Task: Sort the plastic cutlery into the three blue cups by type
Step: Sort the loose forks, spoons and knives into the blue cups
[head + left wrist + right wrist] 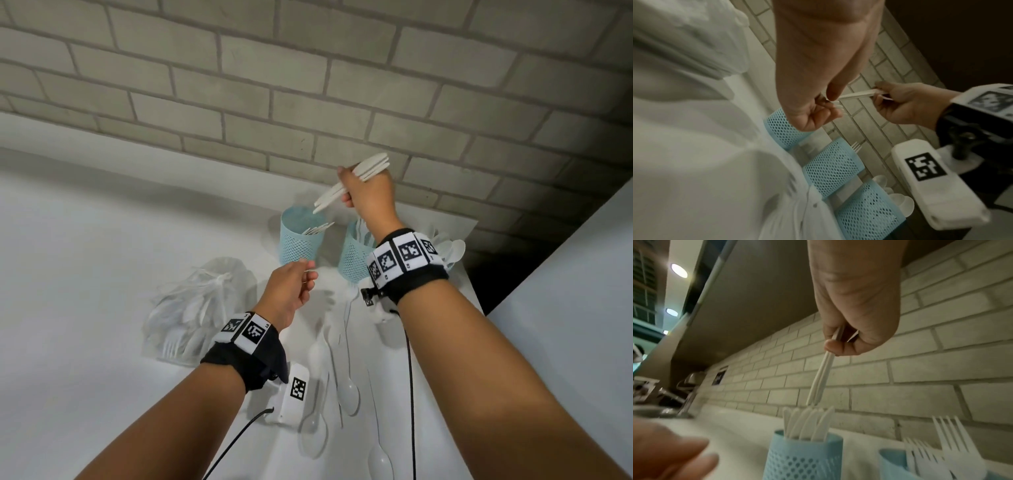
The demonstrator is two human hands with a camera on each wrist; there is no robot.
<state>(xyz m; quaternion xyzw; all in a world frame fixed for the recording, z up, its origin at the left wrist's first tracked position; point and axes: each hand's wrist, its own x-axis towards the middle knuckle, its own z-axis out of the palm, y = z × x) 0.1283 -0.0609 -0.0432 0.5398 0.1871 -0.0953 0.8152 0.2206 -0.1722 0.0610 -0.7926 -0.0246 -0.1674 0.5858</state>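
My right hand [346, 187] grips a small bunch of white plastic knives [329, 198], tips down, just above the left blue mesh cup [297, 241], which holds several knives [807, 421]. In the right wrist view the held knives [820, 378] hang a little above those in the cup [803, 456]. The middle cup [352, 260] holds forks [949, 443]. The third cup [869, 216] holds spoons and is mostly hidden behind my right wrist in the head view. My left hand [304, 278] hovers in front of the knife cup, fingers loosely curled, holding nothing.
Loose white spoons [349, 390] lie on the white counter [85, 274] between my forearms. A clear plastic bag [198, 308] with more cutlery sits at left. A brick wall [308, 85] rises right behind the cups. A faucet [686, 399] stands far left.
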